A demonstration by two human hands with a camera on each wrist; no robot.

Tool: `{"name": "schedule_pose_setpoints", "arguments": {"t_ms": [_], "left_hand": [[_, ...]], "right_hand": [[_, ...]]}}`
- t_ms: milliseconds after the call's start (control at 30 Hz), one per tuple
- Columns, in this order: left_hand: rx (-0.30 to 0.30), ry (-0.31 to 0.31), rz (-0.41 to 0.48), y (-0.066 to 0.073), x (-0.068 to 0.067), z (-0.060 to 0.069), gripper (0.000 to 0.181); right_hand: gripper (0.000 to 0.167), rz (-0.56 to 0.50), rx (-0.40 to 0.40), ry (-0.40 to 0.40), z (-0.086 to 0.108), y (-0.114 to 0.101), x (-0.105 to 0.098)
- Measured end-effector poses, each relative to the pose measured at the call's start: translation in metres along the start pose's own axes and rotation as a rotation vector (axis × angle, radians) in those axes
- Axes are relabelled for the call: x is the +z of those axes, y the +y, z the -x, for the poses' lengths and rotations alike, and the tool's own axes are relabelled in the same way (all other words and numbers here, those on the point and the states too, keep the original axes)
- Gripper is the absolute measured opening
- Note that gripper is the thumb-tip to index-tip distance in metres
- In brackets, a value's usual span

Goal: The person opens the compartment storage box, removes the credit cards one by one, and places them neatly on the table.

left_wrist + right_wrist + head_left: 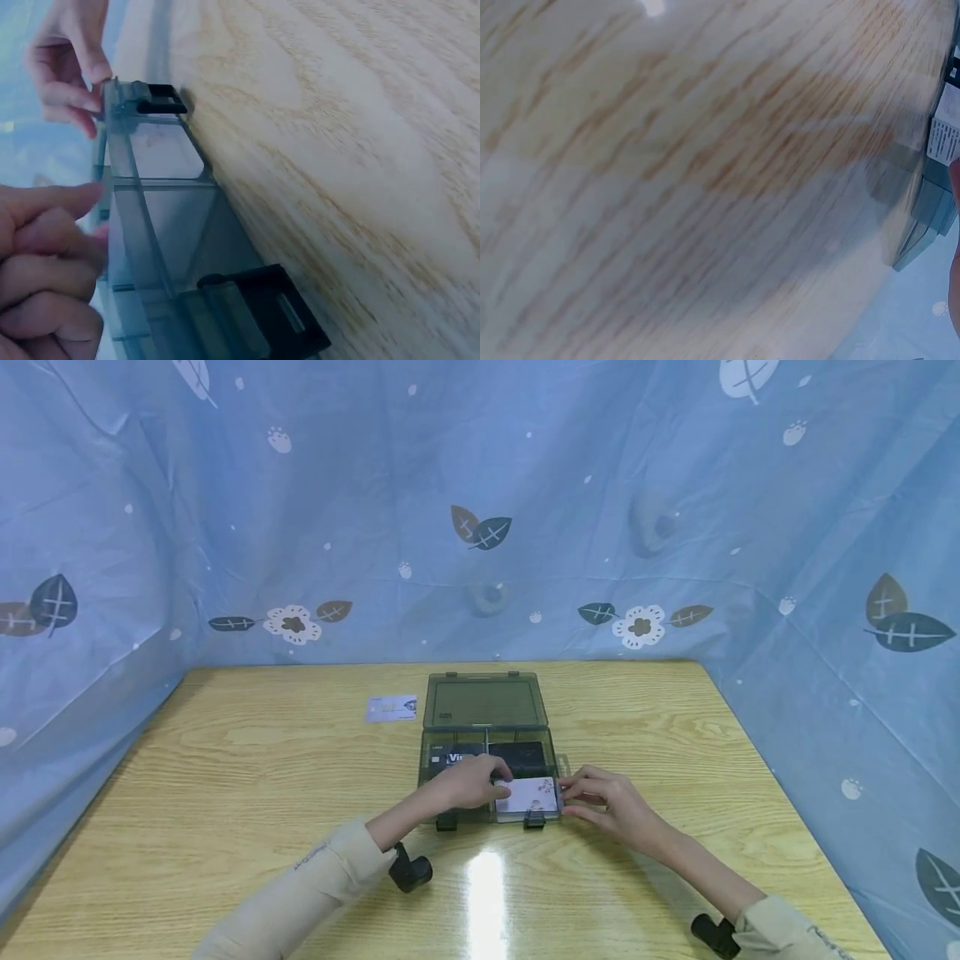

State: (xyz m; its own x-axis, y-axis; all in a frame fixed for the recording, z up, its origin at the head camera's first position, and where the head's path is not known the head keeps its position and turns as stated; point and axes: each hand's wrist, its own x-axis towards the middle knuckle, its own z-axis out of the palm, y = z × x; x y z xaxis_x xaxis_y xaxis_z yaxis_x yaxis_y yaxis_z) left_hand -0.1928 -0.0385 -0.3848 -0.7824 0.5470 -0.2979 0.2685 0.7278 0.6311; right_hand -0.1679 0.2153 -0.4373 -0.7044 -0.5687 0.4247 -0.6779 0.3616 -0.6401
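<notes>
A: Underfoot?
B: Pale wooden table (247, 760), streaky grain. Patch of glare (486, 902) low, near centre.
A: Surround?
B: Blue cloth (360, 485) at back and both sides, wrinkled on the left. Prints: leaf pair (491, 532) back centre; one white flower (292, 625) lower left of it, second flower (639, 627) lower right.
A: Faint ring (489, 597) below the leaves?
B: Blurred; possibly a print, can't be sure.

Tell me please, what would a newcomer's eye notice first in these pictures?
Probably the greenish see-through box midway across the table, its open lid toward the far edge. The left hand is at a pale flowered card in the box's near right compartment, and the right hand is at the right side. Another card lies alone, left of the lid.
</notes>
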Motion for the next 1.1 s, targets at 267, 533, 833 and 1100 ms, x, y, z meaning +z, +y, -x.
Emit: {"name": "schedule_pose_setpoints", "arguments": {"t_ms": [267, 533, 833, 1100], "left_hand": [[0.16, 0.143, -0.011, 0.0, 0.003, 0.006, 0.01], [0.209, 0.199, 0.091, -0.007, -0.002, -0.001, 0.007], [0.238, 0.208, 0.261, -0.01, 0.006, -0.004, 0.009], [0.162, 0.202, 0.335, -0.009, 0.013, -0.001, 0.037]], "right_hand": [[0.015, 0.004, -0.052, 0.016, -0.001, 0.001, 0.002], [0.016, 0.036, -0.054, 0.021, 0.0, 0.006, 0.002], [0.016, 0.083, -0.055, 0.016, 0.001, 0.007, 0.003], [0.013, 0.043, -0.019, 0.002, 0.002, 0.005, 0.001]]}}
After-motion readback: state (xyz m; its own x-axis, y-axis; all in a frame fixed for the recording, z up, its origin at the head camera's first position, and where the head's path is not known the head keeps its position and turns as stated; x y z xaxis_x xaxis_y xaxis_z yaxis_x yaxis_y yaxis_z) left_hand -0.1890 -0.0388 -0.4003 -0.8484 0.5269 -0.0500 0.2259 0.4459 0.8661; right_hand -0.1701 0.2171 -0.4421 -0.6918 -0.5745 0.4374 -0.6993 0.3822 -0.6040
